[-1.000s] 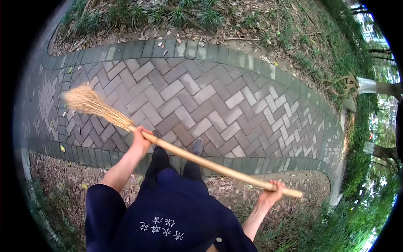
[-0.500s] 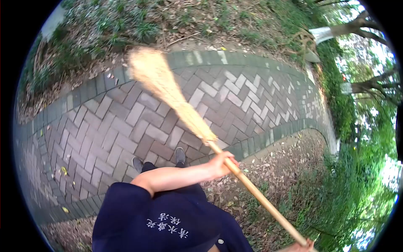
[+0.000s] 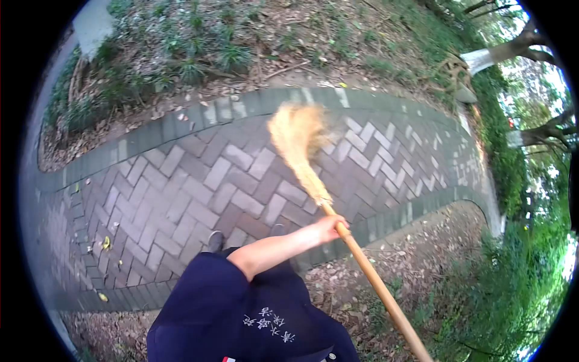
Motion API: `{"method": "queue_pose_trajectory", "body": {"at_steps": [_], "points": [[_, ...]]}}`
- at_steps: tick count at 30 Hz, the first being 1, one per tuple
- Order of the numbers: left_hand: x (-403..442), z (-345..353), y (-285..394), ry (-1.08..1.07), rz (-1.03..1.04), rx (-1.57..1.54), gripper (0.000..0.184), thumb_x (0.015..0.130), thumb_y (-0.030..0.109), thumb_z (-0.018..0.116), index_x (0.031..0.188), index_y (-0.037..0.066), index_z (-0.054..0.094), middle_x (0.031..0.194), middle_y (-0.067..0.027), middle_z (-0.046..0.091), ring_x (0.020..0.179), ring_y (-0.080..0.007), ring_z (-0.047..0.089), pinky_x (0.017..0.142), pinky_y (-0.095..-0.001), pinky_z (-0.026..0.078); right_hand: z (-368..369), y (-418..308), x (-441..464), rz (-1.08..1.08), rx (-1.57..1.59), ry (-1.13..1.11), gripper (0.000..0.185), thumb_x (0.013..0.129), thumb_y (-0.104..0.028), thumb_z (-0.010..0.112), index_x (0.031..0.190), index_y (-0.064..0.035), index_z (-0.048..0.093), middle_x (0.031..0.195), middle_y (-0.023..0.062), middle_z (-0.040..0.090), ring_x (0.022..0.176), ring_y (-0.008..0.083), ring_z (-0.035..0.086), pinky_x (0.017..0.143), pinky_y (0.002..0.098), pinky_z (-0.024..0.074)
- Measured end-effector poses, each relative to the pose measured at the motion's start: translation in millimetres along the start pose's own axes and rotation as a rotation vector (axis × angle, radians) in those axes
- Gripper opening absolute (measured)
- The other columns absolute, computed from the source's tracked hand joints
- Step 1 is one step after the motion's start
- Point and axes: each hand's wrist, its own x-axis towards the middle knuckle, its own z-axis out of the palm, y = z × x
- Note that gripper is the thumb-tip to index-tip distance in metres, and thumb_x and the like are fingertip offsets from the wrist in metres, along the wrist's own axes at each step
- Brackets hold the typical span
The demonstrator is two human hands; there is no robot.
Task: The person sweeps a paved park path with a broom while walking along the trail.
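Note:
My left hand is closed around the wooden handle of a broom, just below where the straw is bound on. The pale straw broom head is over the brick path, its tip fanned out and blurred by motion. From my hand the handle runs down to the lower right and leaves the frame. My right hand is out of view. Small yellow leaves lie on the path at the left.
The herringbone brick path curves from left to right, with a darker brick border. Leaf litter and low green plants lie beyond it. Trees with white-painted trunks stand at the right, and bushes at the lower right.
The broom head has swung right across the path, from the far border toward the middle. My right hand, at the handle's lower end before, has gone out of view.

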Motion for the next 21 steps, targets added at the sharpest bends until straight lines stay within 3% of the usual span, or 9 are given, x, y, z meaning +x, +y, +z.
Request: {"method": "queue_pose_trajectory", "body": {"at_steps": [5,7,8,9,10,12,16,19,21], "points": [[-220,-118,112,0.176,0.449,-0.208,0.011,0.077,0.008,0.057,0.084,0.002,0.052,0.081,-0.0124,0.056,0.08,-0.0268,0.057,0.087,-0.0453,0.046,75,-7,-96,0.413,-0.016,-0.329,0.006,0.077,-0.013,0.05,0.076,-0.0105,0.044,0.056,-0.0025,0.042,0.049,0.0073,0.041,0.047,0.0202,0.0382],[-308,-155,133,0.339,0.649,-0.299,0.012,0.077,0.01,0.053,0.084,0.002,0.05,0.079,-0.0117,0.055,0.078,-0.0274,0.057,0.082,-0.0447,0.047,92,-6,-157,0.469,-0.031,-0.497,0.003,0.078,-0.01,0.045,0.081,-0.0107,0.043,0.056,-0.0034,0.041,0.048,0.0051,0.04,0.045,0.0189,0.0388],[-339,-199,145,0.438,0.681,-0.29,0.008,0.075,0.01,0.051,0.08,0.004,0.049,0.075,-0.0115,0.053,0.073,-0.0272,0.055,0.082,-0.0471,0.047,111,-27,-190,0.701,-0.037,-0.512,0.005,0.079,-0.008,0.045,0.079,-0.0122,0.043,0.057,-0.004,0.043,0.048,0.006,0.042,0.046,0.0192,0.0425],[-368,-234,153,0.538,0.756,-0.334,0.005,0.075,0.011,0.049,0.075,0.007,0.047,0.067,-0.0096,0.049,0.064,-0.0253,0.051,0.074,-0.0452,0.048,108,-16,-221,1.034,0.043,-0.441,0.008,0.079,-0.005,0.046,0.079,-0.013,0.044,0.06,-0.003,0.045,0.051,0.0075,0.046,0.051,0.0224,0.0475],[-396,-248,166,0.783,0.717,-0.627,0.006,0.073,0.012,0.047,0.069,0.01,0.043,0.059,-0.0059,0.044,0.056,-0.0214,0.045,0.061,-0.0387,0.047,98,10,-254,1.086,0.074,-0.573,0.013,0.078,0.0,0.048,0.082,-0.0121,0.045,0.063,-0.0017,0.045,0.055,0.0097,0.051,0.055,0.0253,0.0508],[-438,-324,174,0.949,0.785,-0.543,0.013,0.072,0.012,0.046,0.062,0.013,0.038,0.053,-0.0014,0.04,0.047,-0.0173,0.041,0.049,-0.032,0.039,88,60,-298,1.334,0.251,-0.752,0.022,0.074,0.003,0.057,0.089,-0.0085,0.046,0.067,0.0022,0.05,0.061,0.0157,0.055,0.059,0.0336,0.0532],[-444,-252,133,0.971,0.908,-0.693,0.021,0.07,0.013,0.047,0.054,0.016,0.034,0.044,0.0039,0.033,0.039,-0.0125,0.034,0.043,-0.0284,0.035,82,118,-301,1.646,0.21,-0.632,0.02,0.072,-0.002,0.061,0.087,-0.0088,0.049,0.07,0.0034,0.052,0.062,0.018,0.054,0.064,0.0344,0.0469],[-394,-224,131,0.764,0.962,-0.657,0.021,0.068,0.015,0.049,0.053,0.015,0.034,0.045,0.0042,0.035,0.039,-0.0112,0.035,0.043,-0.0277,0.035,88,159,-259,1.686,0.293,-0.559,0.012,0.072,-0.011,0.06,0.077,-0.0103,0.049,0.062,0.0029,0.049,0.056,0.0168,0.048,0.063,0.0304,0.042],[-328,-189,128,0.701,0.826,-0.639,0.019,0.064,0.014,0.052,0.053,0.014,0.036,0.047,0.001,0.039,0.043,-0.0145,0.041,0.048,-0.0312,0.04,91,213,-217,1.59,0.198,-0.503,0.011,0.071,-0.013,0.059,0.077,-0.0107,0.049,0.059,0.0025,0.048,0.056,0.0157,0.05,0.063,0.0301,0.0423]]}}
